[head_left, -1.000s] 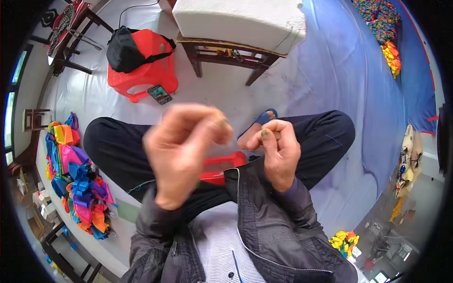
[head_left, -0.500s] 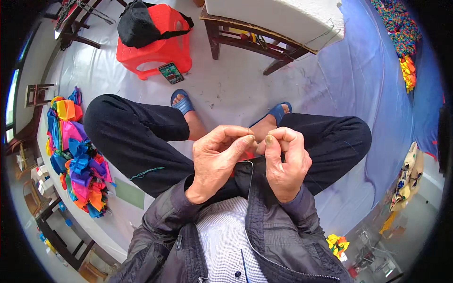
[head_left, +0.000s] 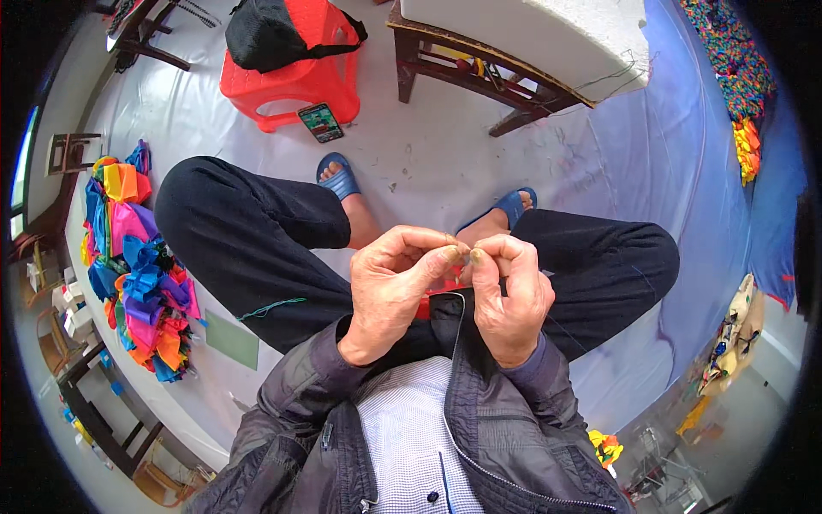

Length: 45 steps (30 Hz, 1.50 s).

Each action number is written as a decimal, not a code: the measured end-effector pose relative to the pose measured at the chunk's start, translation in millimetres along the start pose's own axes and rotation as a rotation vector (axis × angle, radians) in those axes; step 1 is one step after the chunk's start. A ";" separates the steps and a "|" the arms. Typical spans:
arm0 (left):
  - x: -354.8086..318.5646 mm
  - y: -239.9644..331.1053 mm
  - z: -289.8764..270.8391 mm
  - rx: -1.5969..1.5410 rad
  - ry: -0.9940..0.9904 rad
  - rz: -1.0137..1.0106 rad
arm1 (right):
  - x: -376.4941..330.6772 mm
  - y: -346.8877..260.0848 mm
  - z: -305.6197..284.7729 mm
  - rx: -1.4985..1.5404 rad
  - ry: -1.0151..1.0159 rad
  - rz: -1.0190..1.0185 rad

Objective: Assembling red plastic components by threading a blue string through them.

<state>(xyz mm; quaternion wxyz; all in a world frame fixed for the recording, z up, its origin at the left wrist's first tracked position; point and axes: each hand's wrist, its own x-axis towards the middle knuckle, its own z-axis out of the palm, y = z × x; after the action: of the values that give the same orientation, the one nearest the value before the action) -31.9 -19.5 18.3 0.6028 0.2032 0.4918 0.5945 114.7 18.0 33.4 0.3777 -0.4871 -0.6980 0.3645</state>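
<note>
Seen nearest: left hand (head_left: 390,287) and right hand (head_left: 511,295), set tip to tip, each closed in a thumb-and-finger pinch, apparently on a tiny piece (head_left: 467,255) between them — too small to identify. Judged from the pose: fine two-handed adjustment in hand, calling next for steady pinches and clear sight of the contact. Farther down, teal thread (head_left: 271,308) across the left trouser leg (head_left: 257,248); beyond, blue sandals (head_left: 341,180), then a phone (head_left: 320,122) on the floor (head_left: 411,154), beside a red stool (head_left: 248,86) bearing a black bag (head_left: 270,34).
</note>
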 end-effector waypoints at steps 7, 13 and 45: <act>-2.4 -10.7 -4.3 0.069 0.024 0.029 | -0.1 -6.8 1.7 0.012 0.004 0.016; -1.5 -20.7 -1.8 0.099 0.058 0.059 | -2.1 -11.3 11.2 0.061 0.003 0.093; 5.3 -38.6 -7.8 0.061 0.049 0.029 | -6.7 1.5 29.1 -0.194 0.095 0.056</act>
<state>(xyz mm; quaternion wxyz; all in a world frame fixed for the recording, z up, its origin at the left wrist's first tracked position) -19.5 -25.4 -19.0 0.5756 0.2141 0.5213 0.5926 91.2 7.9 17.9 0.3513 -0.5573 -0.6975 0.2818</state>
